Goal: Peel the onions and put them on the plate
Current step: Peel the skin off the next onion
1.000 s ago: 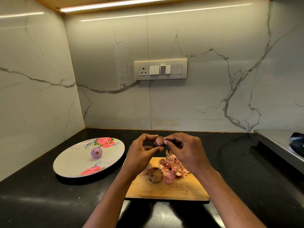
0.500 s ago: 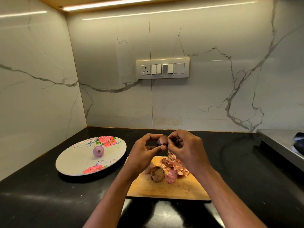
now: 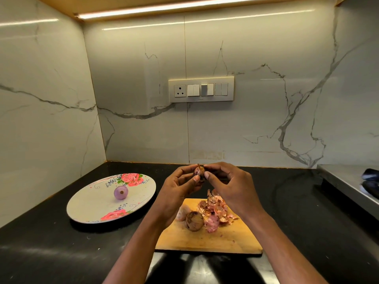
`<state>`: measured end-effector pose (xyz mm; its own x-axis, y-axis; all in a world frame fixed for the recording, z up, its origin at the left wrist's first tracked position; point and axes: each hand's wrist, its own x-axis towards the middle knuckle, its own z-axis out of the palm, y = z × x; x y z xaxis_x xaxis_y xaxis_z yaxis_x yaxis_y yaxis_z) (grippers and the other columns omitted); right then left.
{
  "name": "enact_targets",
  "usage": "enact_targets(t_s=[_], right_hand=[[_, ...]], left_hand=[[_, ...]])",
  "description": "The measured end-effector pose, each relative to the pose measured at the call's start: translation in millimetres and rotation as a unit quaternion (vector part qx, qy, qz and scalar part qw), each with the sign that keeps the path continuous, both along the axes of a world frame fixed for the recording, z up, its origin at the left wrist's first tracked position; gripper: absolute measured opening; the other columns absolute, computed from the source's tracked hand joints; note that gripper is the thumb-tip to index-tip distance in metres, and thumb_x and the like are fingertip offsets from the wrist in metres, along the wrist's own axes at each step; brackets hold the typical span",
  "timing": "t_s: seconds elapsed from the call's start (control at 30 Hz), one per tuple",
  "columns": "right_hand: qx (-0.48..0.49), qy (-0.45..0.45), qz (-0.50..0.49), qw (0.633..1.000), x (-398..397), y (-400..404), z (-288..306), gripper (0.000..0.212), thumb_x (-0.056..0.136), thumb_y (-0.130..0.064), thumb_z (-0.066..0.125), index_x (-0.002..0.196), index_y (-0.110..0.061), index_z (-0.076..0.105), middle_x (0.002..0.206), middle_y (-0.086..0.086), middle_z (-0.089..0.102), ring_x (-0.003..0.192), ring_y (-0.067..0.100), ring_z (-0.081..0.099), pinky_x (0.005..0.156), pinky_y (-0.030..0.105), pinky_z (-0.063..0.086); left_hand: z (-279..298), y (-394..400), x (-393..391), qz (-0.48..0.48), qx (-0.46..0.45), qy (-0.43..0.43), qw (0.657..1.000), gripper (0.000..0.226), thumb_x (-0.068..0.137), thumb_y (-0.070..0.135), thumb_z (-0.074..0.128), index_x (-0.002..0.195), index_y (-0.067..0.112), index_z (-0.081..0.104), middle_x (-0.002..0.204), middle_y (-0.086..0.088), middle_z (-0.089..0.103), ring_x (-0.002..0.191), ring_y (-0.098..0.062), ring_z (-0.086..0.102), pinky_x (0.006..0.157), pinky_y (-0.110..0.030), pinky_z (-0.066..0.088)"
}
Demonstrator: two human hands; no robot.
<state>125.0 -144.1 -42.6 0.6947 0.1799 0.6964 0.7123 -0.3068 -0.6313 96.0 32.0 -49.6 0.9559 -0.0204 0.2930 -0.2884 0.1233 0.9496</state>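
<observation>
Above black counter (image 3: 61, 242), onion (image 3: 198, 172) between both hands, stem tip seemingly upward.

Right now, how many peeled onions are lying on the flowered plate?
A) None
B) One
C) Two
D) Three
B: a single peeled purple onion lies on the plate; another onion is held between the left hand and the right hand, and an unpeeled one sits on the cutting board.
</observation>
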Motion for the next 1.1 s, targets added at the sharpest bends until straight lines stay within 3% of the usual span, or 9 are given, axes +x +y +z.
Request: enact_targets(t_s=[0.17, 0.37, 0.6, 0.9, 1.1], right_hand=[[-0.012, -0.019, -0.028, 0.999, -0.1, 2.6, -3.2, 0.022, 0.089, -0.03, 0.073, 0.11, -0.023, 0.076, 0.1, -0.013, 0.074, 0.093, -0.002, 0.068, 0.079, 0.016, 0.057], [0.006, -0.011, -0.045, 0.999, 1.3, 2.8, -7.7, 0.013, 0.088, -0.022, 0.074, 0.101, -0.023, 0.077, 0.087, -0.016, 0.07, 0.088, -0.005, 0.066, 0.071, 0.009, 0.053], [0.04, 0.04, 0.001, 0.998, 1.5, 1.3, -4.0, 0.015, 0.091, -0.028, 0.072, 0.105, -0.026, 0.076, 0.094, -0.014, 0.074, 0.09, 0.002, 0.071, 0.078, 0.023, 0.06], [0.029, 0.02, -0.046, 0.998, 3.6, 3.1, -10.7, 0.006, 0.089, -0.021, 0.074, 0.092, -0.026, 0.074, 0.083, -0.013, 0.071, 0.081, 0.001, 0.068, 0.067, 0.015, 0.055], [0.027, 0.028, -0.007, 0.999, 1.5, 2.8, -6.7, 0.016, 0.092, -0.026, 0.07, 0.106, -0.033, 0.073, 0.098, -0.017, 0.072, 0.092, 0.0, 0.069, 0.077, 0.02, 0.059]], left_hand=[[-2.9, 0.2, 1.6, 0.037, 0.061, -0.022, 0.997, 0.041, 0.087, 0.022, 0.07, 0.127, 0.019, 0.063, 0.121, 0.0, 0.071, 0.113, -0.011, 0.067, 0.097, -0.032, 0.055], [-4.1, 0.6, 0.9, 0.038, 0.069, -0.025, 0.997, 0.041, 0.086, 0.022, 0.071, 0.126, 0.021, 0.064, 0.12, 0.002, 0.071, 0.113, -0.011, 0.066, 0.094, -0.029, 0.056], [-0.9, 0.8, 0.4, 0.041, 0.054, -0.024, 0.997, 0.044, 0.083, 0.027, 0.071, 0.126, 0.019, 0.063, 0.117, 0.0, 0.072, 0.109, -0.011, 0.068, 0.088, -0.028, 0.057], [-2.4, 0.2, 0.0, 0.047, 0.087, -0.026, 0.995, 0.034, 0.09, 0.019, 0.069, 0.124, 0.022, 0.065, 0.121, 0.004, 0.07, 0.111, -0.009, 0.067, 0.086, -0.024, 0.056], [-1.1, -3.4, -2.1, 0.047, 0.084, -0.022, 0.995, 0.044, 0.085, 0.03, 0.069, 0.127, 0.022, 0.062, 0.123, -0.001, 0.068, 0.108, -0.014, 0.068, 0.083, -0.028, 0.058]])
